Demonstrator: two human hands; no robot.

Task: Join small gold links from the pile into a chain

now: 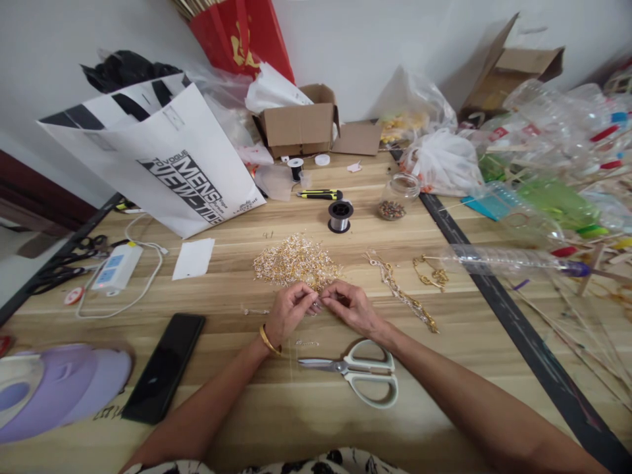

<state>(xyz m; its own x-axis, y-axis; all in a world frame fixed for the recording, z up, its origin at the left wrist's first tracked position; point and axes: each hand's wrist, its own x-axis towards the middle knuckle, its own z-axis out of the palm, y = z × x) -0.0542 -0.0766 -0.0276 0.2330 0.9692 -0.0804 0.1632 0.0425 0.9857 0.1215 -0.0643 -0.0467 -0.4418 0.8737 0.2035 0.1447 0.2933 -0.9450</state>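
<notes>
My left hand, with a gold bangle at its wrist, is closed in a pinch near the table's middle. Close beside it, my right hand pinches too, the fingertips of both nearly meeting. Whatever they hold is too small to make out. Just beyond the fingers lies a heap of gold and clear beads. White-handled scissors rest nearer to me, their blades pointing left. A short piece of chain lies above the blades. Right of my right hand are a beaded chain and a gold chain.
Behind the heap are a wire spool, a yellow-black utility knife and a glass jar. A phone and a power strip lie left. A white paper bag stands at back left; plastic bottles crowd the right.
</notes>
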